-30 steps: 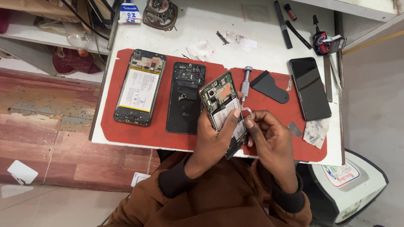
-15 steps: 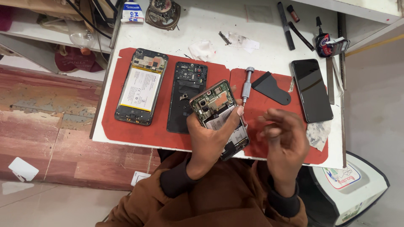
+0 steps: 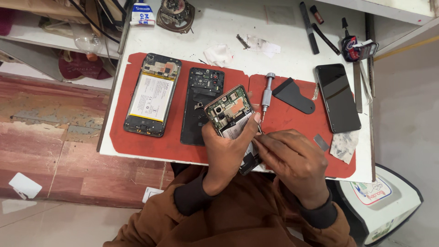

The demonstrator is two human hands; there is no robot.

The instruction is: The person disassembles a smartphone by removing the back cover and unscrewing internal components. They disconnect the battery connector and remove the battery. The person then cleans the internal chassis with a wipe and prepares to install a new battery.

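Left hand [image 3: 228, 153] has a firm grip on an opened phone [image 3: 232, 118] — circuit board exposed; right hand [image 3: 292, 160], fingertips pinched, touches its edge above the red mat [image 3: 151, 146]; screwdriver [image 3: 266, 93] just beyond.

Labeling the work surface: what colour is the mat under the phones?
Red, plain, no pattern. The mat shows best in the head view, lying on the white table.

White worktable [image 3: 228, 27] above worn reddish floor [image 3: 50, 151].

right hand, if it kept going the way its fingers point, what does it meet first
The right hand points up-left at the opened phone held in the left hand; it would likely meet that phone's exposed inside first, though depth is unclear.
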